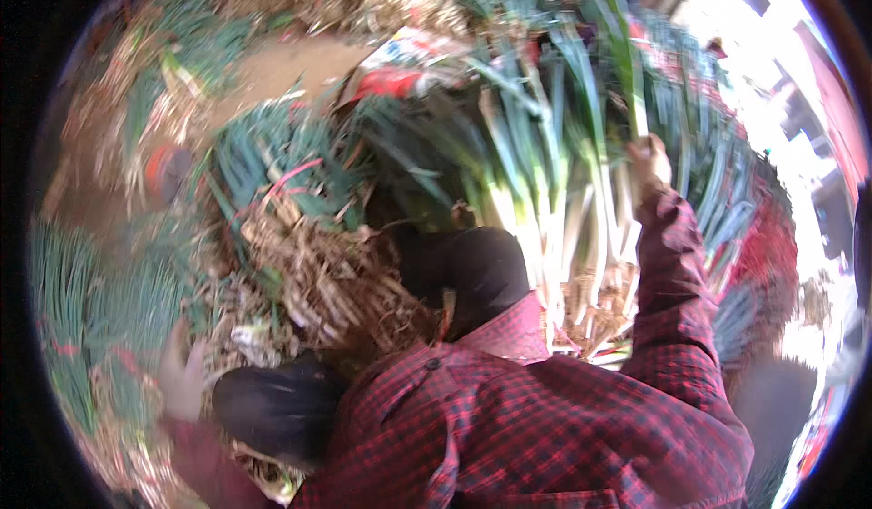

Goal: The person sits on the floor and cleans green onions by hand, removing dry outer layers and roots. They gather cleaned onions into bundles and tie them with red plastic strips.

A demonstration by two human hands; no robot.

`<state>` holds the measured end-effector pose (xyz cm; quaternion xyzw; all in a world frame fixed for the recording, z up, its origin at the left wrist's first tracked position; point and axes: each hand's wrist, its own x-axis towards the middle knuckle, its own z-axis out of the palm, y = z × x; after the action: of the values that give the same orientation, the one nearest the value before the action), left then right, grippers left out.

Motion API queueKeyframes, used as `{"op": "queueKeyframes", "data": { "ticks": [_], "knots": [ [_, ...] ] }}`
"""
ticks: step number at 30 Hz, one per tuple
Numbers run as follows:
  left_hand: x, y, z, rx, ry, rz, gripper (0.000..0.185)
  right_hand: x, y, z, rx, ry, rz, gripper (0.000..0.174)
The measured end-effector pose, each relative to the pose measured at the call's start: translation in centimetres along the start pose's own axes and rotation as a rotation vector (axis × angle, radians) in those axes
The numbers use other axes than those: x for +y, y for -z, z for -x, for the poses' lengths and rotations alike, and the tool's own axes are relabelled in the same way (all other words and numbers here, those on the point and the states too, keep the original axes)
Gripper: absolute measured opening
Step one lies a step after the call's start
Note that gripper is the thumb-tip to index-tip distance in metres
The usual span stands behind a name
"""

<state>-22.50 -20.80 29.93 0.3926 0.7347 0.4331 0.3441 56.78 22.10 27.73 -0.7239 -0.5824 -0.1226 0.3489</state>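
My right hand [650, 161] is closed around the pale stem of a green onion [630, 80], whose green leaves point up and away. Below and beside it lies a spread of large green onions [545, 196] with white stems and brown roots. My left hand [184, 369] is blurred, low at the left beside my knee; its fingers seem apart and nothing shows in it. Between my knees and the ground ahead rests a bundle of green onions [266, 189] bound with a pink tie, its dry roots [340, 284] towards me.
Tied bundles of thin green onions [65, 277] stand at the far left. An orange and grey round object [167, 172] lies on the bare ground. A printed red and white sack [395, 80] is ahead. More onions [715, 148] and red netting or twine [766, 243] are at the right.
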Motion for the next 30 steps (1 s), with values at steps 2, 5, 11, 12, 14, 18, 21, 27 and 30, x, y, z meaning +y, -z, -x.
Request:
{"op": "queueKeyframes", "data": {
  "ticks": [2, 5, 11, 12, 14, 18, 21, 27, 30],
  "knots": [
    [-2.3, -3.3, -6.1, -0.069, -0.102, -0.036, 0.050, 2.6, -0.5, 1.2, -0.091, -0.156, -0.151, 0.050],
    [-7.7, -8.5, -13.6, -0.173, 0.023, 0.134, 0.039, -1.1, -3.1, 6.4, -0.167, -0.111, -0.442, 0.048],
    [-22.5, -21.9, -16.1, -0.145, 0.540, 0.124, 0.034, -16.0, -6.4, 23.3, -0.449, 0.471, -0.424, 0.051],
    [-25.2, -22.9, -15.5, -0.243, 0.360, -0.301, 0.033, -17.6, -6.5, 24.9, -0.602, 0.483, -0.503, 0.046],
    [-30.2, -25.5, -14.7, -0.148, 0.528, -0.148, 0.034, -19.1, -6.0, 25.5, -0.620, 0.337, -0.451, 0.035],
    [-36.0, -27.9, -15.3, 0.054, 0.711, -0.310, 0.055, -19.9, -5.8, 24.6, -0.635, 0.285, -0.409, 0.023],
    [-36.0, -28.5, -17.0, 0.227, 1.014, -0.037, 0.057, -20.1, -6.4, 24.4, -0.651, 0.258, -0.425, 0.019],
    [-32.8, -29.1, -18.7, 0.290, 0.906, 0.311, 0.072, -20.0, -6.4, 24.9, -0.629, 0.239, -0.408, 0.016],
    [-30.7, -29.4, -18.6, 0.303, 0.728, 0.222, 0.068, -20.1, -5.9, 24.5, -0.628, 0.267, -0.404, 0.016]
  ]
}}
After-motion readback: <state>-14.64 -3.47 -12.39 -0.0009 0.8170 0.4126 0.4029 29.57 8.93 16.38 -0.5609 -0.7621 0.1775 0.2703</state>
